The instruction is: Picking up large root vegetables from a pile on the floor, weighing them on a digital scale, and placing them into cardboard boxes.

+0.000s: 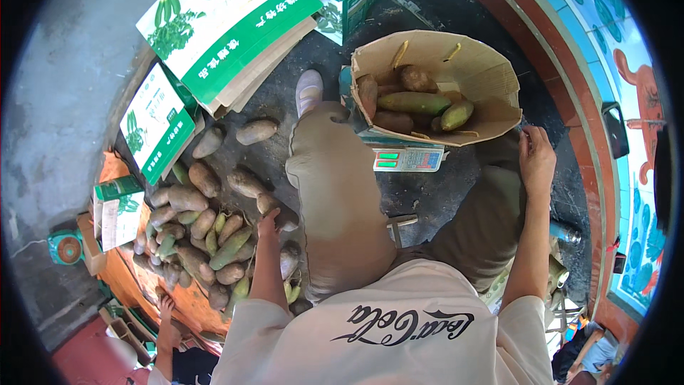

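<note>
Leftward, beside the pile, a brown radish touches your left hand, its long axis slanting down rightward; your right hand sits by the carton. Neither grip's closure is discernible.

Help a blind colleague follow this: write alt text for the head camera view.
A person's left hand touches a brown vegetable beside a pile; the right hand is near an open cardboard box holding more vegetables. A scale display sits at the box's near side.

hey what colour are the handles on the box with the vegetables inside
The box has yellow handles, seen best in the head view.
</note>
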Tool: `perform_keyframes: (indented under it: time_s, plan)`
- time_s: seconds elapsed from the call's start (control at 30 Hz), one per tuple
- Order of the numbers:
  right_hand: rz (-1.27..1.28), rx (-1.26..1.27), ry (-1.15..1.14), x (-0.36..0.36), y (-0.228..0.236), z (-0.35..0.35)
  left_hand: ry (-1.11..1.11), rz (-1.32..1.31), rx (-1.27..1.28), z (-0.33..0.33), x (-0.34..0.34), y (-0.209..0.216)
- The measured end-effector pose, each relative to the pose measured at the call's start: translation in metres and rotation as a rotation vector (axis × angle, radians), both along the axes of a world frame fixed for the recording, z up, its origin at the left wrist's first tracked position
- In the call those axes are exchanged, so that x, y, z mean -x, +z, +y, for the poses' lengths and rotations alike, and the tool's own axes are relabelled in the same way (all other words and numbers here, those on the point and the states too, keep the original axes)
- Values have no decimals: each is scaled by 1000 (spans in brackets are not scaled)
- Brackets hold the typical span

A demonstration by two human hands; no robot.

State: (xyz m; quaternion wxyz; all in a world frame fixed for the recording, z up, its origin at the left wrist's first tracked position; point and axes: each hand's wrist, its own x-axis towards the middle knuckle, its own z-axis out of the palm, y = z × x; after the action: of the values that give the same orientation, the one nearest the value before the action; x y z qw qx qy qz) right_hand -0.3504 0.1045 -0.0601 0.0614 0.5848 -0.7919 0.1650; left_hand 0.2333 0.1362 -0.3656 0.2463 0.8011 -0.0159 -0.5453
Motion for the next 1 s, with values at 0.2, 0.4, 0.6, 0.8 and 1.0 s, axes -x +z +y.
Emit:
perform_keyframes:
  time_s: [0.2,0.4,0.6,0.8,1.0]
  plan:
    - [-29,77,19,1,3,6,-184,-86,630,-55,32,109]
    - [-56,156,35,3,1,11,-434,-168,1122,-124,110,283]
    - [-57,254,54,11,-7,19,-976,-510,1315,-151,215,375]
    - [-82,317,79,14,-5,25,-1462,-720,1423,-168,284,368]
    - [-95,328,74,18,-4,31,-1326,-812,1487,-156,279,370]
